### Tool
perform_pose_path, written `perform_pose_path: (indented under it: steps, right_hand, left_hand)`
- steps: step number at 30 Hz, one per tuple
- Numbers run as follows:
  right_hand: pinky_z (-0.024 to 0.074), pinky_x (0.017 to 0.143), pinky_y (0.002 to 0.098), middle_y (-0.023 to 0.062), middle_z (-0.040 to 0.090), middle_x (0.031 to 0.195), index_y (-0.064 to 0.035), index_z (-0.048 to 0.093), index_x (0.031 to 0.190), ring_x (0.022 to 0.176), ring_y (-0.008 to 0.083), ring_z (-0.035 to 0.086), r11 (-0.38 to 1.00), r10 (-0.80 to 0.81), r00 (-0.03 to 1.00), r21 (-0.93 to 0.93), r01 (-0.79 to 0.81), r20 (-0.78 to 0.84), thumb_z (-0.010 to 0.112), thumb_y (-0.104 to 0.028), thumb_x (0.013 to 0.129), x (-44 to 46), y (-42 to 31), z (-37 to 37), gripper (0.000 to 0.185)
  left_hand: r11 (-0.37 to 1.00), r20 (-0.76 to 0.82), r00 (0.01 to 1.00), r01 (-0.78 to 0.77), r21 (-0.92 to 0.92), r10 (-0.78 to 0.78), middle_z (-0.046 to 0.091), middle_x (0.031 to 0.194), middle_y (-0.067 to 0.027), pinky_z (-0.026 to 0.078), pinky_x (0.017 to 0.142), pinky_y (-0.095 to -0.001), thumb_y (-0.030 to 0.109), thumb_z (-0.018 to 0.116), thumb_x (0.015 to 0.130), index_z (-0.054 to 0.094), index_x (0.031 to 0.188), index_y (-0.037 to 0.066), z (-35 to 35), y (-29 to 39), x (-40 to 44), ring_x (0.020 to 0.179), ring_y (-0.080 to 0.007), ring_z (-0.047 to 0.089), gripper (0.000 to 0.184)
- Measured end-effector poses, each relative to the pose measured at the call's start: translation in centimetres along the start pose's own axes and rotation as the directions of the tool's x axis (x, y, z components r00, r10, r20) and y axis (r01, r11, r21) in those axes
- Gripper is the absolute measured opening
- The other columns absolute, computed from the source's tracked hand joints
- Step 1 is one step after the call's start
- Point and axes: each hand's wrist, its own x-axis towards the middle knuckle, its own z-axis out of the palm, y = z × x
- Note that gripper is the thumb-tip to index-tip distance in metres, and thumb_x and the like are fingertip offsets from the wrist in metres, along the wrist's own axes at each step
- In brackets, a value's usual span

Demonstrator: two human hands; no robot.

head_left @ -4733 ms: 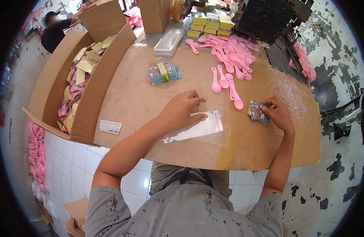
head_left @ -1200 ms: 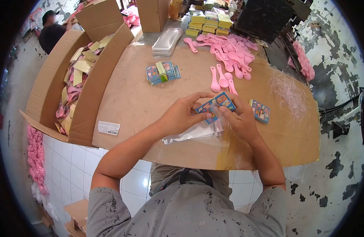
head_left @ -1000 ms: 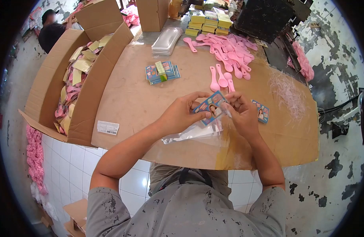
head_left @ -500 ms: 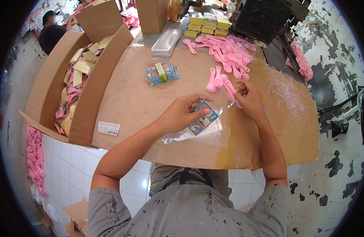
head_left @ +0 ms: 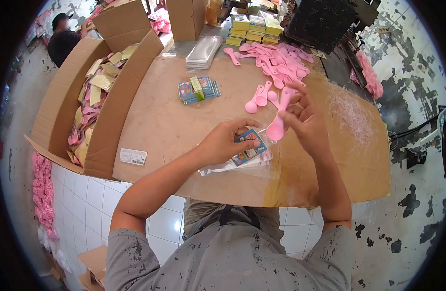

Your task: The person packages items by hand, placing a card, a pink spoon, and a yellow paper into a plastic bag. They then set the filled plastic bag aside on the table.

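Note:
My left hand [head_left: 222, 142] is closed on a blue printed card [head_left: 250, 151], thumb on top of it. A clear plastic bag [head_left: 267, 159] lies around and under the card; whether the card is inside it, I cannot tell. Between the thumb and fingers of my right hand [head_left: 305, 119] is a pink measuring spoon [head_left: 275, 131], its bowl pointing down beside the bag's upper right corner. A few loose spoons [head_left: 262, 99] lie just beyond, in front of a larger pile of pink spoons [head_left: 286, 63].
Banded blue cards [head_left: 198, 90] and a stack of clear bags [head_left: 203, 53] lie further back. Yellow-edged card stacks [head_left: 254, 30] stand at the rear. An open carton [head_left: 106, 109] of packed spoons is at left. Plastic shreds [head_left: 351, 114] lie right; a person [head_left: 63, 41] sits far left.
My right hand has lifted a pink spoon off the table and turned it toward the bag. Nearby loose spoons have shifted slightly. My left hand still holds the card, slightly lower.

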Motion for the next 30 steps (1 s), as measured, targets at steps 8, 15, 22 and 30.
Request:
perform_pose_path:
  steps: [8, 15, 22, 30]
  right_hand:
    - [0.0591, 0.075, 0.0269, 0.0066, 0.057, 0.112, -0.0017, 0.05, 0.141, 0.093, 0.0125, 0.069, 0.993, -0.054, 0.99, 0.096, 0.067, -0.128, 0.068, 0.007, 0.095, -1.0, 1.1, 2.4, 0.051]
    - [0.0571, 0.087, 0.0274, 0.0062, 0.06, 0.111, -0.0018, 0.053, 0.137, 0.103, 0.0131, 0.067, 0.99, -0.131, 0.985, 0.047, 0.137, -0.109, 0.069, 0.004, 0.097, -1.6, 2.5, 1.5, 0.044]
    - [0.0465, 0.103, 0.0386, 0.0104, 0.068, 0.125, 0.0012, 0.068, 0.121, 0.118, 0.0201, 0.062, 0.971, -0.192, 0.965, -0.109, 0.213, 0.176, 0.042, -0.03, 0.114, -1.2, 1.7, -1.0, 0.041]
    - [0.0411, 0.11, 0.0403, 0.0151, 0.068, 0.131, -0.0007, 0.066, 0.13, 0.129, 0.0245, 0.058, 0.993, -0.079, 0.97, 0.105, 0.056, 0.232, 0.048, -0.024, 0.108, -1.2, 1.0, -1.6, 0.036]
  left_hand:
    - [0.997, 0.036, 0.997, 0.071, -0.014, -0.071, 0.076, 0.103, -0.0025, 0.055, 0.076, -0.0237, 0.015, 0.073, 0.1, 0.065, 0.133, 0.0, -0.2, 0.3, -0.1, 0.089, -0.0052, 0.067, 0.037]
    - [0.997, 0.071, 0.994, 0.08, 0.003, -0.081, 0.075, 0.103, -0.0014, 0.055, 0.075, -0.0235, 0.02, 0.071, 0.103, 0.065, 0.133, 0.0, -0.5, 0.5, -0.2, 0.088, -0.0046, 0.066, 0.036]
    - [0.997, 0.15, 0.988, -0.01, -0.08, 0.022, 0.074, 0.11, -0.0027, 0.054, 0.081, -0.0236, 0.023, 0.068, 0.104, 0.064, 0.134, 0.0, -0.6, 0.2, -0.1, 0.095, -0.0053, 0.066, 0.038]
    - [0.972, 0.237, 0.97, 0.006, -0.233, 0.051, 0.073, 0.11, -0.0021, 0.054, 0.082, -0.0237, 0.022, 0.064, 0.107, 0.065, 0.134, 0.002, -0.9, 0.6, -0.5, 0.095, -0.0052, 0.065, 0.034]
